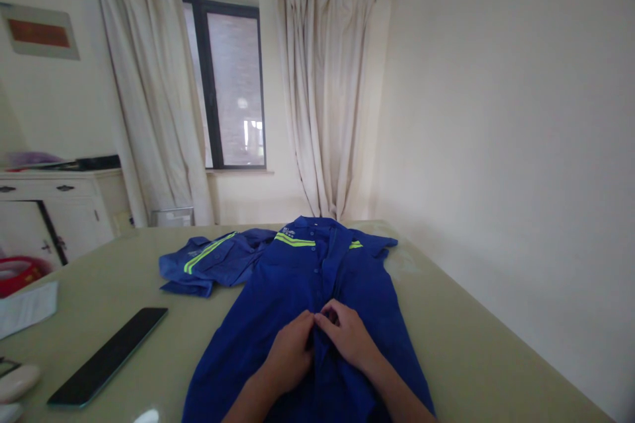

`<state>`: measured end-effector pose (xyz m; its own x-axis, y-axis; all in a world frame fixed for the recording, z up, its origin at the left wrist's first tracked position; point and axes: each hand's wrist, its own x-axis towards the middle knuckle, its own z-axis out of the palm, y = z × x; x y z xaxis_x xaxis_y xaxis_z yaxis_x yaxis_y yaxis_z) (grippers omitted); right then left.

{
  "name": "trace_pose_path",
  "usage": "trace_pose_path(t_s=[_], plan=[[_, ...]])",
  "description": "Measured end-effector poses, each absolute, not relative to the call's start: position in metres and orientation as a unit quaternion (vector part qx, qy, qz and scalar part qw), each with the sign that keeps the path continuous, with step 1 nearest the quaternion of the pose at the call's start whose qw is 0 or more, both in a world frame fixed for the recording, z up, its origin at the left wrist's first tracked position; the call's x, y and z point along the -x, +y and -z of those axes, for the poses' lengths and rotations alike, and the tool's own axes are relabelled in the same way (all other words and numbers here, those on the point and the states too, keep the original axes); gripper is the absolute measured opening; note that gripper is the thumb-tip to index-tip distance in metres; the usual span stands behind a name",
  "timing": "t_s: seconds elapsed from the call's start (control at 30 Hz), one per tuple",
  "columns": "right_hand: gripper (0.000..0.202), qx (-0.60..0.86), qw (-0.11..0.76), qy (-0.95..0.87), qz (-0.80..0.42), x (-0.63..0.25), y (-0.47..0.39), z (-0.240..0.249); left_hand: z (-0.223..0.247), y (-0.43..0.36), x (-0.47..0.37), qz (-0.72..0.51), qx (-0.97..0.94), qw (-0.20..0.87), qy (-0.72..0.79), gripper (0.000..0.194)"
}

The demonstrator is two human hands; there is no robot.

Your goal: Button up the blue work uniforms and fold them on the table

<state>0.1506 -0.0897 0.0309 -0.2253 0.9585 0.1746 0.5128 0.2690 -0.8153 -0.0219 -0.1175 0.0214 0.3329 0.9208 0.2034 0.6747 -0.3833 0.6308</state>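
Observation:
A blue short-sleeved work shirt point(278, 297) with yellow-green stripes across the chest lies spread on the table, its collar at the far end. Its upper front hangs partly unfastened, with buttons showing along one edge. Midway down the front opening, my left hand point(294, 344) and my right hand point(344, 330) meet, fingertips pinched together on the shirt's front edge. Whatever small part sits between the fingertips is hidden. Beside it on the left, a second blue shirt point(223, 261) with similar stripes lies folded, touching the first one's sleeve.
The greenish table point(476, 344) runs along a white wall on the right. On its left stand a long black flat object point(112, 357), a paper sheet point(30, 307) and a pale rounded item point(18, 381). A red container point(22, 274) and a white cabinet point(74, 211) are farther left.

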Motion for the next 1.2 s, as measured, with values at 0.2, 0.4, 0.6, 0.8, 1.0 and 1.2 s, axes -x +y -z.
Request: trace_pose_path(t_s=[0.2,0.4,0.6,0.8,1.0,1.2], plan=[[0.01,0.44,0.422,-0.682,-0.404,-0.156,-0.079,-0.033,-0.023,-0.11,0.024,-0.333,-0.74,0.287,0.509,0.005],[0.017,0.361,0.544,-0.534,-0.538,-0.162,-0.075,-0.045,-0.02,-0.107,0.028,-0.414,-0.689,0.355,0.477,0.024],[0.019,0.354,0.484,-0.599,-0.531,-0.158,-0.079,-0.043,-0.022,-0.11,0.021,-0.454,-0.684,0.32,0.473,0.025],[0.034,0.371,0.491,-0.585,-0.529,-0.154,-0.078,-0.04,-0.025,-0.111,0.019,-0.468,-0.664,0.364,0.455,0.029],[0.042,0.417,0.506,-0.547,-0.521,-0.156,-0.068,-0.03,-0.025,-0.112,0.02,-0.467,-0.673,0.37,0.438,0.03],[0.036,0.393,0.553,-0.487,-0.551,-0.161,-0.069,-0.036,-0.023,-0.11,0.02,-0.483,-0.647,0.359,0.468,0.026]])
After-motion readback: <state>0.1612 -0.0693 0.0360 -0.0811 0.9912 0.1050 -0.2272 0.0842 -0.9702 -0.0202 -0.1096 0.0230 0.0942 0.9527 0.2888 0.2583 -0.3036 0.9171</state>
